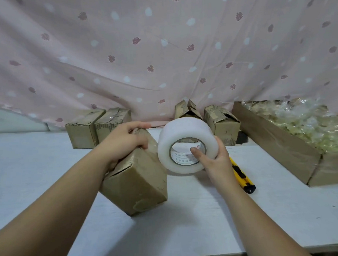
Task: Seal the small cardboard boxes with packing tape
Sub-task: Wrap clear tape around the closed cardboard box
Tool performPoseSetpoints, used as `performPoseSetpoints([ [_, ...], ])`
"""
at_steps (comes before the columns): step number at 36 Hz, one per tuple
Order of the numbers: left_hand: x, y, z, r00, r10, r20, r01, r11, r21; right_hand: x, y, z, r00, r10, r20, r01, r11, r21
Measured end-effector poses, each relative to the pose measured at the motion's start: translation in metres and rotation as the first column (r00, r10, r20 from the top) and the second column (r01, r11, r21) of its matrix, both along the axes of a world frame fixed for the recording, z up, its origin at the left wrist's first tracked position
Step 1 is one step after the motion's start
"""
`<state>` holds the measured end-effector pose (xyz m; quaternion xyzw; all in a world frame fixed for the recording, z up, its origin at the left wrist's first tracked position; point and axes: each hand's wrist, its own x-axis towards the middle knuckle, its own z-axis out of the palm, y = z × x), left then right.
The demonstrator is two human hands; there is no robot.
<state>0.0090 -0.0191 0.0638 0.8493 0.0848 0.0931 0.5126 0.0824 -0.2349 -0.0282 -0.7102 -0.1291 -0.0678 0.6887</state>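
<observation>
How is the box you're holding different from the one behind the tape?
The held box is tipped on an edge, gripped by the left hand; the back box stands untouched behind the tape. The held box's flaps are folded down; the back box's flaps stick up open. Both are brown cardboard.

Cloth backdrop: pale pink, printed with dark maroon leaves and white blotches.
Surface: plain white.
Tilted box: brown cardboard, darker scuffs.
Back-row boxes: same brown, dark printed bars along the flaps.
Tape roll: milky translucent white; grey-brown core, white inner label with dark print.
Knife: yellow and black.
Large carton: brown; its contents are pale yellow-green under clear glossy wrap.
</observation>
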Motion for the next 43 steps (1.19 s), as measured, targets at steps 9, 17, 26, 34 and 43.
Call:
performPoseSetpoints([
  [9,-0.006,0.014,-0.01,0.994,0.0,0.11,0.002,1.0,-0.022,-0.003,0.003,0.003,0.95,0.272,-0.154,-0.22,0.932,0.287],
  [17,-0.011,0.021,-0.011,0.994,-0.092,0.062,0.097,0.993,-0.072,-0.013,0.019,0.003,0.836,0.491,-0.244,-0.374,0.837,0.399],
  [26,-0.009,0.035,-0.018,0.98,-0.195,0.046,0.199,0.972,-0.125,-0.018,0.039,0.004,0.83,0.474,-0.293,-0.322,0.837,0.443],
  [34,0.001,0.073,-0.036,0.978,-0.173,0.116,0.19,0.97,-0.15,-0.035,0.081,0.011,0.767,0.478,-0.429,-0.23,0.828,0.511],
  [43,-0.005,0.086,-0.052,0.975,-0.12,0.19,0.171,0.945,-0.279,-0.031,0.09,0.03,0.874,0.395,-0.283,-0.314,0.903,0.292],
])
